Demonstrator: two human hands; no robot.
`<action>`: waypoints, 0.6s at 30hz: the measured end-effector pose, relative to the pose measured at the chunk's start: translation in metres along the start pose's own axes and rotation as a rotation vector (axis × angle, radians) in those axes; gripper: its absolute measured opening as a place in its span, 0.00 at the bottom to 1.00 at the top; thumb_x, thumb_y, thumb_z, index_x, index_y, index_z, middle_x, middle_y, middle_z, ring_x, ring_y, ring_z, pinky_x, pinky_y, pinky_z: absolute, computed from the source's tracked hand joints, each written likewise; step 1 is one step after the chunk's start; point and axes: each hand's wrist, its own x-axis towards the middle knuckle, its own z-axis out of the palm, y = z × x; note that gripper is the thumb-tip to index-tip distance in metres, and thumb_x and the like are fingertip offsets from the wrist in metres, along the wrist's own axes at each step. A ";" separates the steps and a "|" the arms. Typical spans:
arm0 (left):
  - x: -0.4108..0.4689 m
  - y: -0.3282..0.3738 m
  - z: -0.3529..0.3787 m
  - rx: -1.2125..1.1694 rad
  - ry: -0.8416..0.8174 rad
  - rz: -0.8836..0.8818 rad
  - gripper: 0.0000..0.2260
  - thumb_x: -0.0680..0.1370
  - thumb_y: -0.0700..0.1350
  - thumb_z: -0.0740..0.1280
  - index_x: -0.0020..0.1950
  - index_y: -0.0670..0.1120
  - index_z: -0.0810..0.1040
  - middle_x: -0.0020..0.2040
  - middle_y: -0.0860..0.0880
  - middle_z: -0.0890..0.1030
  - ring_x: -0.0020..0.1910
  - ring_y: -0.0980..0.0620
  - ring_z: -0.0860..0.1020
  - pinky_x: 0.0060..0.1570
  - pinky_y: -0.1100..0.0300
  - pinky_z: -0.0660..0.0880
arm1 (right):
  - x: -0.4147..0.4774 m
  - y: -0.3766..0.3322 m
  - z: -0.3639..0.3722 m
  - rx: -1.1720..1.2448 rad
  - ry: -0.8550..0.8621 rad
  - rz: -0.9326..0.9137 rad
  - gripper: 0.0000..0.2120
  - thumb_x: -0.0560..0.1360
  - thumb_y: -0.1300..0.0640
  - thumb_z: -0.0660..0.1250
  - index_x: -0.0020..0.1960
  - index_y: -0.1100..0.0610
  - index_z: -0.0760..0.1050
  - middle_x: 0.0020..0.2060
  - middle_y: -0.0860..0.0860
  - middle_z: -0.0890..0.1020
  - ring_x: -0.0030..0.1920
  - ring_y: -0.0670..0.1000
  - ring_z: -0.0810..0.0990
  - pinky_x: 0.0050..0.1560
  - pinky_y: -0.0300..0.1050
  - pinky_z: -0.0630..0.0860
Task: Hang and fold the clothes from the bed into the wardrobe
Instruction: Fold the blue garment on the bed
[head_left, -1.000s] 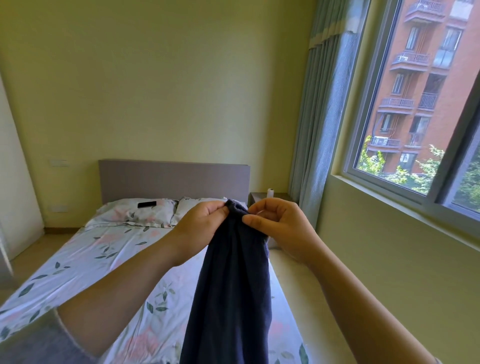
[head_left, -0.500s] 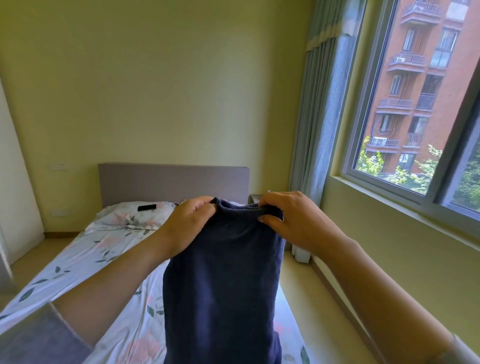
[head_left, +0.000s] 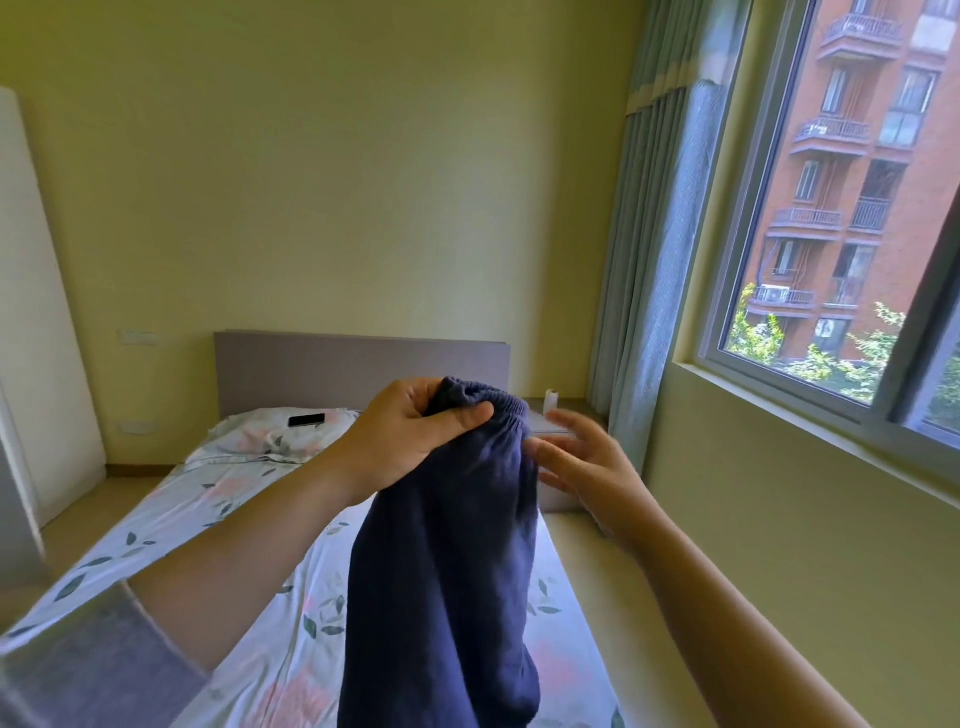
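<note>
1. The left hand (head_left: 415, 436) has its grip on the gathered top band of one navy garment (head_left: 441, 571). The fingers curl behind the bunched band and the thumb presses across its front.
2. The garment hangs from that single grip in front of the person, above the bed (head_left: 249, 525). Its lower folds run out of the bottom of the frame.
3. The right hand (head_left: 582, 462) grasps nothing. Its fingers are straight and spread, and the palm is turned toward the garment's right edge, just beside it. The hand is blurred, so I cannot tell whether the fingertips touch the cloth.
4. Two bare forearms reach in from the lower corners. One grey sleeve (head_left: 78, 670) shows at the left arm.
5. There is one bed with a floral sheet. One pillow (head_left: 260, 441) is in view at its head, with one black phone (head_left: 306, 420) lying flat on it.
6. One grey headboard (head_left: 358, 364) stands against the yellow wall.
7. One nightstand (head_left: 571, 405) sits to the right of the headboard. It carries one small white container (head_left: 550, 401), too small to read any marking.
8. One blue-grey curtain (head_left: 654, 260) hangs beside one window (head_left: 722, 291), through which a red brick building shows.
9. One tall white panel (head_left: 36, 312) stands at the left edge.
</note>
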 end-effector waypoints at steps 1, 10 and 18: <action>0.001 0.001 -0.001 -0.009 0.012 -0.007 0.12 0.69 0.57 0.74 0.42 0.49 0.84 0.41 0.52 0.84 0.43 0.55 0.81 0.52 0.57 0.77 | -0.001 0.006 0.000 0.081 -0.092 0.073 0.44 0.62 0.38 0.78 0.72 0.55 0.69 0.58 0.54 0.82 0.59 0.53 0.81 0.65 0.52 0.75; -0.003 0.003 -0.027 -0.001 0.058 -0.070 0.19 0.65 0.58 0.74 0.45 0.44 0.82 0.44 0.49 0.84 0.44 0.53 0.82 0.54 0.52 0.77 | -0.002 0.011 0.018 0.426 -0.246 0.118 0.11 0.74 0.53 0.70 0.51 0.60 0.84 0.49 0.60 0.85 0.51 0.55 0.84 0.52 0.47 0.80; -0.013 -0.003 -0.066 0.308 -0.015 -0.198 0.17 0.67 0.53 0.78 0.52 0.51 0.79 0.45 0.50 0.85 0.47 0.49 0.82 0.51 0.53 0.76 | 0.008 -0.034 0.021 0.155 -0.162 -0.031 0.09 0.75 0.52 0.71 0.49 0.58 0.84 0.45 0.54 0.85 0.46 0.49 0.82 0.48 0.41 0.79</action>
